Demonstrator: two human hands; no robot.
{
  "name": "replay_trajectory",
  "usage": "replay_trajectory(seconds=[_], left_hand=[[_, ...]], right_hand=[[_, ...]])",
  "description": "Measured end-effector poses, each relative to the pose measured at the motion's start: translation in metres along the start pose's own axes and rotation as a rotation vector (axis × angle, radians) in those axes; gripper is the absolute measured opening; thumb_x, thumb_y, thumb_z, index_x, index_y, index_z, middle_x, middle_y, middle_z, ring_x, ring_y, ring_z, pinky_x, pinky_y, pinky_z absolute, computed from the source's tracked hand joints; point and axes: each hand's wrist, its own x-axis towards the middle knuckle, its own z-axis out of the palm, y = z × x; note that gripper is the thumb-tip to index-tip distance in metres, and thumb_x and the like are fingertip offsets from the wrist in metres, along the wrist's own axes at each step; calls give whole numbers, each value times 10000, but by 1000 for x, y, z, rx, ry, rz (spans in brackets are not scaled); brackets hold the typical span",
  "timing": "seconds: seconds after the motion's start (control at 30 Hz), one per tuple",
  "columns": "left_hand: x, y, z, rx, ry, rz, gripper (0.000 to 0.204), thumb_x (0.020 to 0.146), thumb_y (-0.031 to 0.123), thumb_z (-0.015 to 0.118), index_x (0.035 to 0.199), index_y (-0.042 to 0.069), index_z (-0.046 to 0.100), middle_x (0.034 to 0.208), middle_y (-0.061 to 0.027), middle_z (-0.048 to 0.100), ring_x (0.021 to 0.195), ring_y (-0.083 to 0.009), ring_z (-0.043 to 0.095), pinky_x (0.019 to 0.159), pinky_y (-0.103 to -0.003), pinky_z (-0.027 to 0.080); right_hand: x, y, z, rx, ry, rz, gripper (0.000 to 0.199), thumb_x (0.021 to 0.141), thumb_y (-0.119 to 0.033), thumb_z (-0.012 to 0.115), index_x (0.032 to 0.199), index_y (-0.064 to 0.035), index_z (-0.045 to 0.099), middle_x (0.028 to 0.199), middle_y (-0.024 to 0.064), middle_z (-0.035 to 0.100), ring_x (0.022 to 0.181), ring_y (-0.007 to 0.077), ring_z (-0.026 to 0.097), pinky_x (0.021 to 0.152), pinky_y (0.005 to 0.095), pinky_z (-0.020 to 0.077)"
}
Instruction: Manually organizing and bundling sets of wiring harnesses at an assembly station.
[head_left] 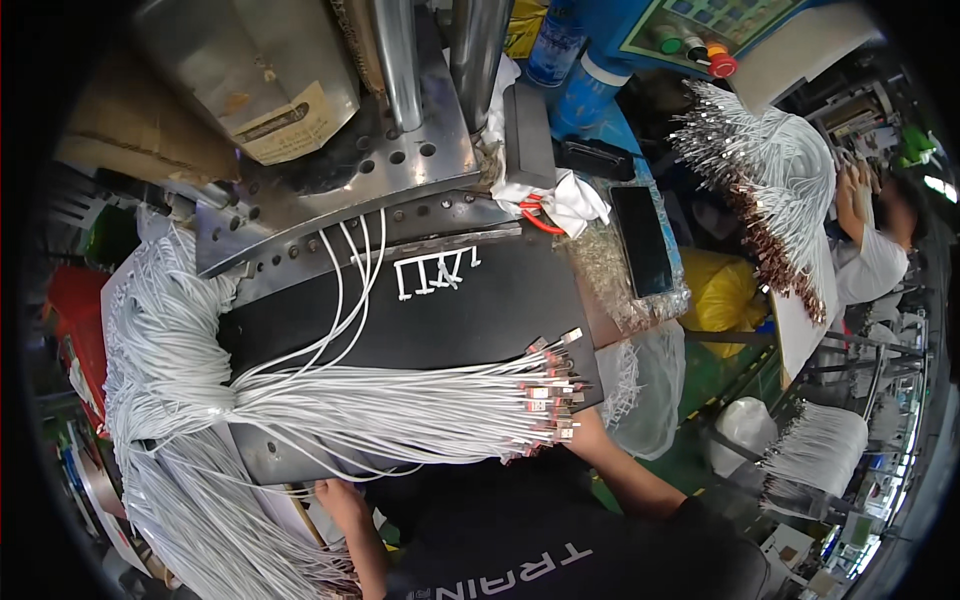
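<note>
A thick bundle of white cables (400,405) lies across a black work plate (480,320), with its metal connector ends (548,395) fanned out at the right. My left hand (337,497) sits with curled fingers at the plate's near edge, beside the loose cable tails. Whether it grips a cable is unclear. My right forearm (625,465) reaches up under the connector ends, and that hand is hidden beneath them. A few cables (350,270) run up into the metal press (400,150). A white moulded strip (436,272) lies on the plate.
A dark phone (641,240) and a red-handled tool (540,218) lie to the right of the press. More cable bundles hang at the right (775,175) and lower right (822,447). Another person (872,255) works at the far right. A yellow bag (722,290) sits below the phone.
</note>
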Motion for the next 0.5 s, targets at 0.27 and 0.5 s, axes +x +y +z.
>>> replay_trajectory(seconds=[0.27,0.5], left_hand=[[7,-36,-6,-19,-57,123,251,1053,228,497,922,40,598,864,-24,606,788,-98,535,729,-270,441],[-42,35,4,453,-104,1016,217,995,176,510,978,-1,635,969,-137,650,892,-280,595,864,-387,466]], right_hand=[[13,-51,-15,-441,-105,13,356,876,-222,744,1142,4,673,1079,118,695,1014,234,654,898,363,526],[36,-122,-150,108,-218,37,267,949,-205,678,1090,22,682,721,45,672,611,99,616,578,247,492]])
